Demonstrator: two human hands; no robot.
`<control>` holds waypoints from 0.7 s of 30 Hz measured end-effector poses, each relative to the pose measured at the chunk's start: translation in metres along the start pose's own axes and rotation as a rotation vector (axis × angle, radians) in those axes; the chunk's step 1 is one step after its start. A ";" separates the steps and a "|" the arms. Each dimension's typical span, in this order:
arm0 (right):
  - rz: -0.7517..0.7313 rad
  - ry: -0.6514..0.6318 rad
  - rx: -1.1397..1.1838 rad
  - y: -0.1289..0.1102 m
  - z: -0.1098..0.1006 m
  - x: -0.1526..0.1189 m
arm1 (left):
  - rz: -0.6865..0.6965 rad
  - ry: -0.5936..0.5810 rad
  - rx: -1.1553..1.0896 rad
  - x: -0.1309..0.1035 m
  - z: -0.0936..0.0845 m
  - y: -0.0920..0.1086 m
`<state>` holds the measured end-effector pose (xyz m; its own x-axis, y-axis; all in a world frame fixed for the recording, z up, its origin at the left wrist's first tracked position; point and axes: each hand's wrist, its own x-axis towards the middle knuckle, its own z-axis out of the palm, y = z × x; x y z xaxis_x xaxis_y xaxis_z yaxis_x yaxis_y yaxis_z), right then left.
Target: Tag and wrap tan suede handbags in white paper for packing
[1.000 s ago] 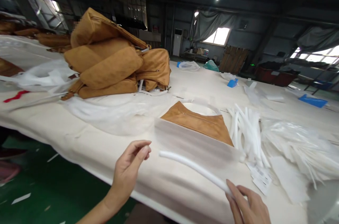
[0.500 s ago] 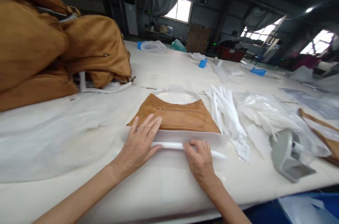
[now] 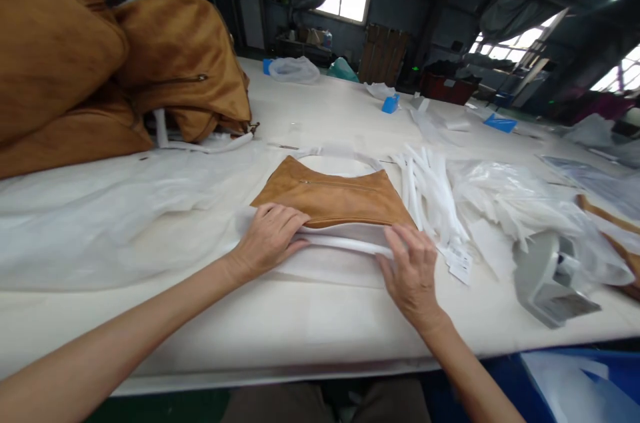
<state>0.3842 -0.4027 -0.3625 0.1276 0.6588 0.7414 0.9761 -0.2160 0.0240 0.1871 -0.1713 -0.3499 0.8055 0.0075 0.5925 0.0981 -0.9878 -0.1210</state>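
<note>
A tan handbag (image 3: pixel 345 200) lies flat, with a zip across it and its pale-wrapped strap looped at the far side. White wrapping sheet (image 3: pixel 340 270) shows beneath the bag and in front of it. Along the bag's near edge runs a slim white foam rod (image 3: pixel 345 243). My left hand (image 3: pixel 273 236) is closed around its left end, fingers on the bag's lower edge and thumb below. At the other end my right hand (image 3: pixel 413 263) pinches the rod, its fingertips at the bag's right corner. Both ends of the rod are hidden by my hands.
Larger tan bags (image 3: pixel 185 70) are piled at the left beside clear plastic (image 3: pixel 125 230). To the right lie a bundle of white rods (image 3: pixel 430 190), white tags (image 3: pixel 457 263), plastic bags (image 3: pixel 515 193) and a grey tape dispenser (image 3: pixel 550 280). A blue bin (image 3: pixel 560 383) stands below the table's edge.
My right hand has slid right along the rod to its end. Both hands have moved up to the bag's near edge, bringing the rod and sheet against it. The camera view has shifted.
</note>
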 end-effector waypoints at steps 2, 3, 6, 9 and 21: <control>0.054 -0.098 -0.070 0.015 -0.009 0.004 | 0.008 -0.051 0.005 0.002 -0.003 0.000; 0.055 -0.168 -0.084 0.022 -0.011 0.007 | 0.012 -0.091 0.014 0.004 -0.004 -0.001; -0.018 -0.343 -0.098 0.034 -0.013 0.017 | 0.034 -0.224 0.057 0.010 -0.009 -0.004; -0.088 -0.375 -0.142 0.036 -0.012 0.022 | 0.092 -0.287 0.101 0.016 -0.010 -0.007; -0.354 -0.153 -0.021 0.043 0.015 -0.023 | 0.108 -0.203 0.189 -0.010 0.001 0.006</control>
<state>0.4259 -0.4162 -0.3890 -0.1902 0.7946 0.5765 0.9609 0.0303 0.2752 0.1802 -0.1773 -0.3577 0.9157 -0.0468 0.3992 0.0970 -0.9381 -0.3324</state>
